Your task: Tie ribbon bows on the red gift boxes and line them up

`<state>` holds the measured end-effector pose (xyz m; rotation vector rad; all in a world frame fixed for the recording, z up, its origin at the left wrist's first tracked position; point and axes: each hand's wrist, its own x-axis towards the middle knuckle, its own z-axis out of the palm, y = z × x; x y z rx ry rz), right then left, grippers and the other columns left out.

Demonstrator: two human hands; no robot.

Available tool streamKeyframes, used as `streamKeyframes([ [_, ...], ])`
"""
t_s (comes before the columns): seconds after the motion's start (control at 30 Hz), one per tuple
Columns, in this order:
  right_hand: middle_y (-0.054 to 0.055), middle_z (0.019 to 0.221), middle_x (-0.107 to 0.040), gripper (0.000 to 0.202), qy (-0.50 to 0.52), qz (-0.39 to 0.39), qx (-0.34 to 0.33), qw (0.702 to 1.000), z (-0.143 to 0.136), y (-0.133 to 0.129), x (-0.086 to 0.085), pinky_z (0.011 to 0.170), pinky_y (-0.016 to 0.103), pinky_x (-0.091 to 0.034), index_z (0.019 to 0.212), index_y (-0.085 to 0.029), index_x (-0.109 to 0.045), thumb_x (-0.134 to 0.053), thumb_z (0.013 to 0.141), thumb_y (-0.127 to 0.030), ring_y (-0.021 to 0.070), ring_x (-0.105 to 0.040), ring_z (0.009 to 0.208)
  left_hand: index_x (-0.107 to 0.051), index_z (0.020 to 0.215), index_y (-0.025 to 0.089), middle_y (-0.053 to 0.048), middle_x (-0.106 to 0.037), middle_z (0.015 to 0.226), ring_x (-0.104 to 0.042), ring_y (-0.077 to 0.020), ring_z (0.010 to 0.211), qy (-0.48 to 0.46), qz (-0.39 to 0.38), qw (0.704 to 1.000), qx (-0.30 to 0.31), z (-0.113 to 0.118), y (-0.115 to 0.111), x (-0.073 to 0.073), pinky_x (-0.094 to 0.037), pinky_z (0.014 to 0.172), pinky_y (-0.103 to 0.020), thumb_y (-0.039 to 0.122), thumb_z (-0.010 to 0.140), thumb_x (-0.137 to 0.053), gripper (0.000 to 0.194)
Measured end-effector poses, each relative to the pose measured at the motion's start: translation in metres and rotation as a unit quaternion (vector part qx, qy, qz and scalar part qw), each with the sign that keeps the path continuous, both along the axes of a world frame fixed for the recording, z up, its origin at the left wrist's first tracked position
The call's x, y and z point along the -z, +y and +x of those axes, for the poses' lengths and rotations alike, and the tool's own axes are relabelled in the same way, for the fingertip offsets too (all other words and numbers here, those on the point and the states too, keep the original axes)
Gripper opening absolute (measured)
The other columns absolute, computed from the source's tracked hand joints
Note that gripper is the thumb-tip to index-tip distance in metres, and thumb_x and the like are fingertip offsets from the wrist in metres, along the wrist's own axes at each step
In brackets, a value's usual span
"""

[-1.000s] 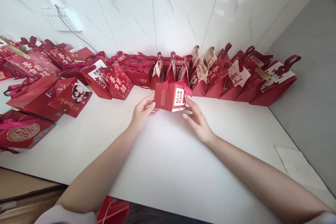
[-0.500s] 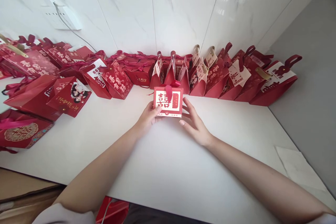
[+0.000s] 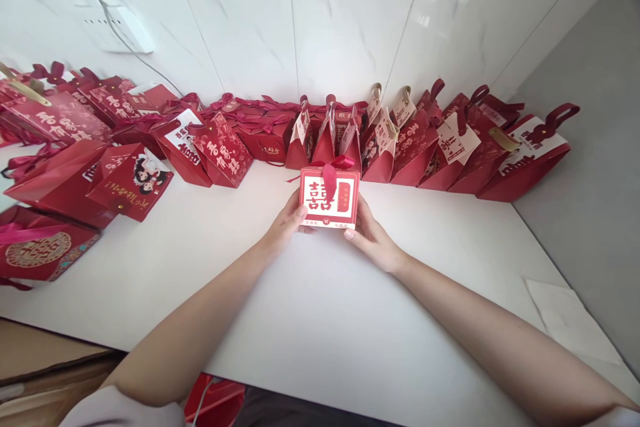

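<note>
A small red and white gift box [image 3: 327, 210] with a red ribbon on top is held upright above the middle of the white table [image 3: 320, 320]. My left hand [image 3: 289, 223] grips its left side, thumb on the front face and fingers behind and under it. On the other side, my right hand [image 3: 373, 237] holds the right edge, its thumb at the lower right corner. Just behind the box stand narrow red boxes [image 3: 325, 140] with pointed tops.
Red gift boxes with loop handles [image 3: 530, 157] line the wall at the right. More red boxes [image 3: 220, 150] crowd the left, some near the table's left end [image 3: 43, 247]. A white sheet [image 3: 570, 320] lies at the right edge. A cable [image 3: 135, 53] hangs from a wall socket.
The box has shifted slightly right and looks a little larger. My right hand, apart from the box's lower corner before, has closed onto its right side.
</note>
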<state>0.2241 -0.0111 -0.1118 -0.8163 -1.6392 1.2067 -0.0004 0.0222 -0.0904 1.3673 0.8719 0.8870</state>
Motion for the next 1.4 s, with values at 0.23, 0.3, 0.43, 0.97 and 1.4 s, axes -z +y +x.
streamKeyframes([
  [0.23,0.007,0.162,-0.026,0.080,-0.017,0.015,0.036,0.999,0.002,0.000,-0.003,0.117,0.053,-0.033,0.157,-0.031,-0.011,-0.052,0.093,-0.058,0.0300,-0.024,0.149,-0.023,0.153,0.030,-0.014,-0.062,0.129,-0.069,-0.0243,0.093,0.016,0.011,1.000,0.023,-0.002,0.002,0.001,-0.056,0.077,-0.035,0.072,0.085,-0.046,0.083],
  [0.3,0.007,0.162,-0.024,0.080,-0.021,0.018,0.037,0.999,0.003,0.001,-0.004,0.117,0.053,-0.032,0.157,-0.031,-0.011,-0.051,0.093,-0.058,0.0299,-0.024,0.149,-0.024,0.153,0.030,-0.013,-0.063,0.128,-0.069,-0.0235,0.091,0.015,0.013,1.000,0.022,-0.002,0.003,0.002,-0.056,0.076,-0.035,0.072,0.085,-0.046,0.083],
  [0.43,0.007,0.161,-0.027,0.079,-0.024,0.019,0.039,0.999,0.003,0.001,-0.004,0.117,0.052,-0.033,0.156,-0.031,-0.012,-0.051,0.093,-0.058,0.0294,-0.027,0.148,-0.026,0.152,0.030,-0.013,-0.064,0.127,-0.069,-0.0230,0.089,0.013,0.011,1.000,0.022,-0.002,0.004,0.003,-0.057,0.074,-0.034,0.073,0.084,-0.048,0.083],
  [0.97,0.007,0.160,-0.029,0.076,-0.011,0.011,0.053,0.998,0.004,0.000,-0.004,0.110,0.049,-0.042,0.156,-0.031,-0.016,-0.051,0.093,-0.057,0.0304,-0.033,0.144,-0.038,0.146,0.026,-0.014,-0.065,0.127,-0.071,-0.0259,0.092,-0.003,-0.033,0.999,0.012,0.003,-0.001,-0.007,-0.056,0.081,-0.041,0.073,0.080,-0.054,0.083],
  [1.4,0.010,0.154,-0.031,0.060,-0.051,0.180,0.092,0.978,0.006,-0.008,-0.009,0.100,0.049,-0.048,0.149,-0.032,-0.036,-0.049,0.094,-0.052,0.0308,-0.041,0.134,-0.040,0.146,0.031,-0.012,-0.052,0.143,-0.057,-0.0330,0.122,-0.118,-0.059,0.991,-0.025,0.005,0.001,-0.009,-0.049,0.098,-0.050,0.062,0.078,-0.067,0.080],
])
